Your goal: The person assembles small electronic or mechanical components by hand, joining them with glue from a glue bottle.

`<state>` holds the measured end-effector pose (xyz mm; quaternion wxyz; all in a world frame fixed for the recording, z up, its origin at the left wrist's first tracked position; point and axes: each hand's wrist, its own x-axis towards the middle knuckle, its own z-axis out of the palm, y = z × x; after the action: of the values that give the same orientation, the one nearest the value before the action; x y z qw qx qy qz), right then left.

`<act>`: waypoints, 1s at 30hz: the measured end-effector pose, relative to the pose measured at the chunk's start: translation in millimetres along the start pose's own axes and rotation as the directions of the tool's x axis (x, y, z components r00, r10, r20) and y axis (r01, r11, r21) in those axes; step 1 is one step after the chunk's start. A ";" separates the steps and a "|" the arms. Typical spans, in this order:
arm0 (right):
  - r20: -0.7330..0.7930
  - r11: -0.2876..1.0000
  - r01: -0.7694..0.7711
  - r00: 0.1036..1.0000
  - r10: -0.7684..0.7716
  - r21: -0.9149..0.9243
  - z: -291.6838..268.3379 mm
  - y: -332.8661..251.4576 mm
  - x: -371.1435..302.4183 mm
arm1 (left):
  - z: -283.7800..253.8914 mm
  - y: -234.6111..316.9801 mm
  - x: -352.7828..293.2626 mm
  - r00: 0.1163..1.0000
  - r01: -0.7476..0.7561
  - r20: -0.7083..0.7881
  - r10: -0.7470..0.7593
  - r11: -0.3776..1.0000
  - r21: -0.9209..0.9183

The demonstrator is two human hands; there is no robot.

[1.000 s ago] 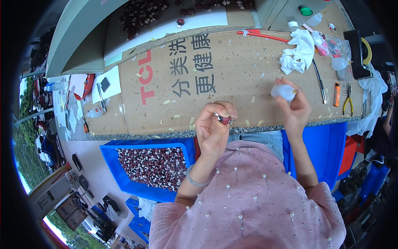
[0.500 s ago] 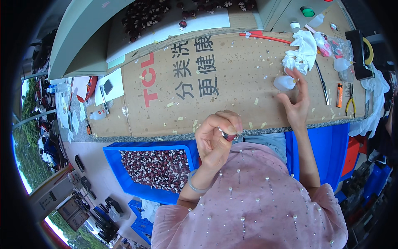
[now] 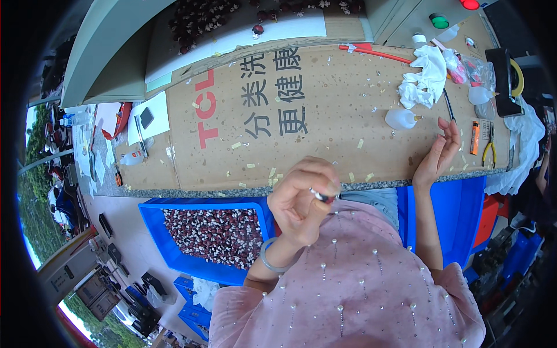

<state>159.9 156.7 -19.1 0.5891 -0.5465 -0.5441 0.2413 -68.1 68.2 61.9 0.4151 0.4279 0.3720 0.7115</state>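
In front of my chest, the thumb and fingers of my left hand (image 3: 303, 200) are closed on a small dark-red and white piece (image 3: 322, 198). Fingers hide most of it. My right hand (image 3: 438, 156) is raised over the front right of the bench, fingers loosely apart, with nothing visible in it. A translucent white squeeze bottle (image 3: 400, 119) with a brownish tip is left of that hand, apart from it. A pen (image 3: 449, 105) lies just beyond my fingertips. On my left, a blue bin (image 3: 268, 216) holds several similar dark-red and white pieces (image 3: 212, 236).
Cardboard (image 3: 217, 162) covers the bench. At the right are a white cloth (image 3: 428, 75), an orange cutter (image 3: 475, 138), yellow-handled pliers (image 3: 489, 152) and a tape dispenser (image 3: 502, 81). More pieces (image 3: 197, 29) lie on the shelf beneath a grey hood. A blue bin (image 3: 451, 223) stands below my right arm.
My right hand has moved away from the squeeze bottle, to the right and nearer to me. My left hand keeps its piece and has turned slightly. The whole view has shifted a little.
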 end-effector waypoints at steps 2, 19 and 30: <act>0.004 1.000 -0.006 1.000 0.006 -0.006 -0.3 0.0 -0.2 | -2.6 -8.0 -0.8 1.000 0.008 -0.012 -0.007 0.999 0.046; 0.009 0.999 0.013 1.000 -0.013 -0.032 -1.1 1.5 -0.1 | -16.3 -42.0 -8.9 0.983 0.144 -0.118 -0.139 0.989 0.036; 0.015 0.999 0.014 1.000 -0.014 -0.034 -0.5 1.3 0.0 | -15.9 -46.8 -8.9 0.949 0.264 -0.082 -0.304 0.910 -0.321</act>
<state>160.8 156.8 -20.1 0.5775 -0.5507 -0.5563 0.2318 -67.3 75.1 12.2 0.5504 0.2524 0.3419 0.7186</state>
